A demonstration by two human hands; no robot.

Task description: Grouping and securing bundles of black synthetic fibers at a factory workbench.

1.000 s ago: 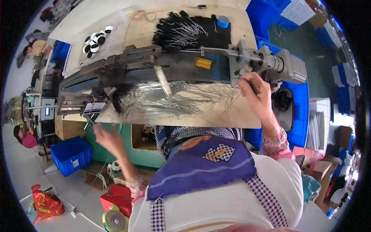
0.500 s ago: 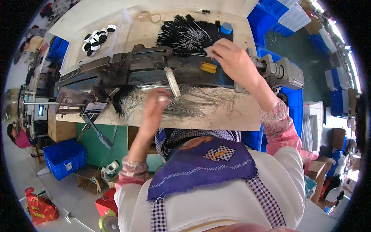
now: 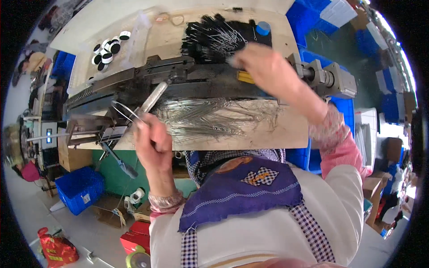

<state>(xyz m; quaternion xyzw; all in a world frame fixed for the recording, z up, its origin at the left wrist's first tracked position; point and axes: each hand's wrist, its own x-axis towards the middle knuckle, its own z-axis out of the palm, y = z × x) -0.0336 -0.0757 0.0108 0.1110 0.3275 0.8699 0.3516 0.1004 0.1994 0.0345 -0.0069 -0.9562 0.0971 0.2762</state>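
Observation:
My left hand is closed in a pinch on a thin, bent metal wire that loops out beyond the fingertips. The hand is just in front of a flat metal handle, which slants across the front of a long dark metal machine. Over the machine's right part, my right hand is smeared by motion, and a small pale thing shows at its fingertips. Behind it lies a pile of black twisted-wire brushes with looped ends. Loose straight wires are strewn along the near table edge.
A clear tray with several white-and-black round caps stands at the back left. A blue cap sits by the brushes. A yellow piece rests on the machine. At the right end is a motor; blue crates stand beyond.
My left hand has moved left and now has the bent wire in it. The metal handle has shifted left and tilted. My right hand stays over the machine's right part.

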